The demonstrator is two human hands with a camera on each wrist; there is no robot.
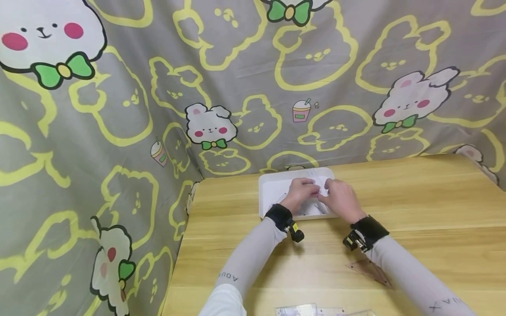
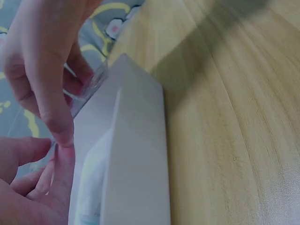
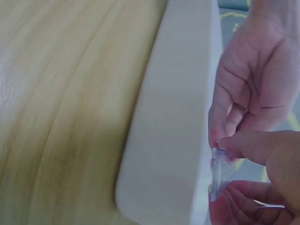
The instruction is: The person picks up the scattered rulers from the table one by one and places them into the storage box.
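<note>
Both hands meet over a shallow white tray [image 1: 269, 181]. Between them is a clear plastic piece [image 3: 216, 173] with faint lines; its exact kind is unclear. My right hand [image 1: 343, 199] pinches it between thumb and fingers, as the right wrist view shows. My left hand [image 1: 297, 196] has thumb and fingertips together at the piece's other end, right beside the right hand's fingertips. Inside the tray lie more clear and white items, partly hidden by the hands. In the left wrist view, the tray wall [image 2: 138, 150] stands close to the fingers.
A pinkish transparent set square [image 1: 369, 271] lies on the wooden table [image 1: 435, 210], near the right forearm. Several clear rulers [image 1: 296, 310] are at the near edge of view. A grey curtain [image 1: 245, 83] with cartoon rabbits hangs behind and to the left.
</note>
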